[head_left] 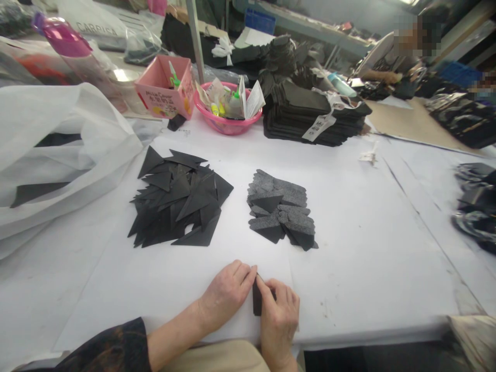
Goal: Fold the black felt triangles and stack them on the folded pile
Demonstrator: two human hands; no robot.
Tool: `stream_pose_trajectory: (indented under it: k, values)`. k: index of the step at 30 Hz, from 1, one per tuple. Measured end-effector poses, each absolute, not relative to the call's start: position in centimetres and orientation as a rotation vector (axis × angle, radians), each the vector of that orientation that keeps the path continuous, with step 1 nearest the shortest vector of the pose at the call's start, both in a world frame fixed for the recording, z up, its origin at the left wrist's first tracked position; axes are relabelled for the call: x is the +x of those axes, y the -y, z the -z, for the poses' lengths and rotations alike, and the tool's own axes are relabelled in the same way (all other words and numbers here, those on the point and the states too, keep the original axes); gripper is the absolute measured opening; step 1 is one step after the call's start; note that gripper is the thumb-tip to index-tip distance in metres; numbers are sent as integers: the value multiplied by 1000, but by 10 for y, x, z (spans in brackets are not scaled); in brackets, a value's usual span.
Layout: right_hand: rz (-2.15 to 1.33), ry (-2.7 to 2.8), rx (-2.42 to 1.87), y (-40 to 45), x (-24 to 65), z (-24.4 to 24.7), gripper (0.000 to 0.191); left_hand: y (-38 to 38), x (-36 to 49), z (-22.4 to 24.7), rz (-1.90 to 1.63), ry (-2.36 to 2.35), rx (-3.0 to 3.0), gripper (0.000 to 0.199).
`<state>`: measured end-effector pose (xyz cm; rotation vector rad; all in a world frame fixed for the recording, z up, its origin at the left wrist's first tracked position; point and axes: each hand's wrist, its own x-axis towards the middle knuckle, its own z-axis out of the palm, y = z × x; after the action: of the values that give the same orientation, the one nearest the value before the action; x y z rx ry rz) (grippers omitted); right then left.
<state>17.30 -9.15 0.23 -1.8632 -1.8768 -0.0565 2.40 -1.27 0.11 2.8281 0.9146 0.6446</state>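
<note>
Close to the table's front edge, a small black fabric piece (256, 300) lies under my two hands. My left hand (229, 289) pinches its far end with thumb and fingertips. My right hand (279, 308) grips the same piece from the right, its thumb reaching up to the left fingertips and its fingers curled over the side. Beyond my left hand spreads a heap of black triangular fabric pieces (182, 199). Straight ahead sits a smaller pile of narrow grey-and-black strips (289, 199), overlapping in rows. Part of the held piece is hidden by my right hand.
A pink basket (228, 125) with small bottles and papers stands behind the piles, beside a pink box (165, 93). Right of it is a tied stack of black fabric (298, 113). White translucent sheeting (89, 150) covers the left side. Another person (387, 57) is at the back right.
</note>
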Motion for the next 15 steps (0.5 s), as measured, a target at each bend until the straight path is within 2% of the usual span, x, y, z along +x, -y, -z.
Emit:
stream_pose_trajectory:
  k: [15]
  values:
    - [53,1868,-1868,92,173,-4,24,32,29,-1,-491,-1115,2814,36]
